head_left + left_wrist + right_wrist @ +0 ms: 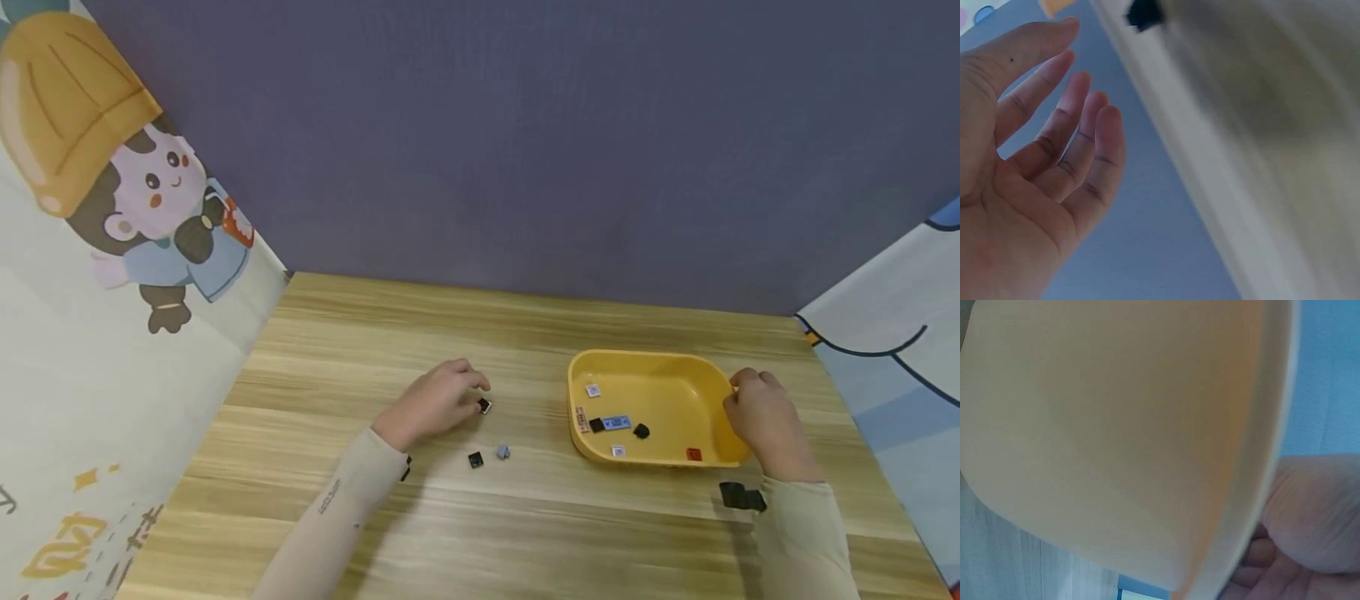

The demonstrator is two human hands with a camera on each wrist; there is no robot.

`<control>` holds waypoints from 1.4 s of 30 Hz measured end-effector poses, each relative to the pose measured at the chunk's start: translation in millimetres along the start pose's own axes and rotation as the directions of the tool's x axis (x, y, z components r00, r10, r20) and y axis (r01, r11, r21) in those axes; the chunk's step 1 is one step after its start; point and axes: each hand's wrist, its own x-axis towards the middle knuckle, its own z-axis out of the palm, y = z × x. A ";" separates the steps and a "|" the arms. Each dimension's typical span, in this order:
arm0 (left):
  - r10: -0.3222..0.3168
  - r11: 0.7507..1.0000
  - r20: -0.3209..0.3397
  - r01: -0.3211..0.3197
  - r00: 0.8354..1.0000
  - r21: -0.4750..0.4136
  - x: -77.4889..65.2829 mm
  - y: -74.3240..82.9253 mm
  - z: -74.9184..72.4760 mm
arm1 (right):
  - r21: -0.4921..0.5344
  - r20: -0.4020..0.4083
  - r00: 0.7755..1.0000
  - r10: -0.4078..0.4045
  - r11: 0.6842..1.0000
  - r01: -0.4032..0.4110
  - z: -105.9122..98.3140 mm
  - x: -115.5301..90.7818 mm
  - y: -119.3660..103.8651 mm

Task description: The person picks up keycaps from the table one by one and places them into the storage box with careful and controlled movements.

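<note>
In the head view my left hand (438,400) is over the left middle of the wooden table, beside a small black square piece with a light edge (485,406). Its fingers are loosely bent with nothing between them, as the left wrist view shows the hand (1041,144). My right hand (768,421) grips the right rim of a yellow plastic bin (667,357); in the right wrist view the thumb and curled fingers lie at that rim. Inside the bin are several small pieces, among them a blue strip (617,422), a red square (693,454) and a black piece (641,431).
Nearer the front of the table (555,533) lie a black square piece (476,459) and a small grey-blue piece (503,452). A dark wall (480,167) rises behind the table. Printed walls (225,333) stand at both sides.
</note>
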 end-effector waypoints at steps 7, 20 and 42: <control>-0.035 0.997 0.052 0.039 0.998 -0.063 4.3 -15.9 14.7 | -0.003 -0.006 1.000 -0.005 1.000 0.005 -0.6 0.2 0.2; -0.087 0.995 0.090 0.091 0.992 -0.040 8.8 -22.1 25.2 | -0.015 -0.004 1.000 -0.007 1.000 0.007 -2.4 -1.0 -1.4; -0.043 0.999 0.096 0.044 0.994 -0.007 -21.0 -29.5 26.4 | -0.001 -0.051 0.998 0.035 0.999 -0.035 17.2 -54.8 -21.4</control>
